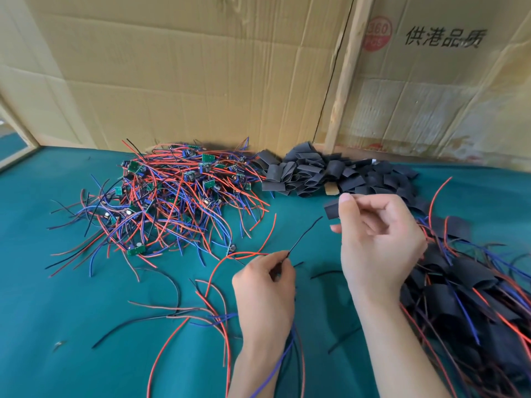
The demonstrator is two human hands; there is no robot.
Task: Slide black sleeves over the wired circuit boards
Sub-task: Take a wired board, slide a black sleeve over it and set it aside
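The right hand [376, 239] pinches a flat black sleeve [332, 209] between thumb and forefinger, the other fingers curled loosely. The left hand [265, 285] is closed around wires, with one thin black wire [304, 235] standing out of its fingertips toward the sleeve — tip just short of it. Whether a circuit board sits in the left palm is hidden. Beyond the sleeve lies the heap of empty sleeves [321, 173]; left of that heap, the tangle of wired boards [172, 193]. Sleeved pieces [465, 297] to the right are cut off by the frame edge.
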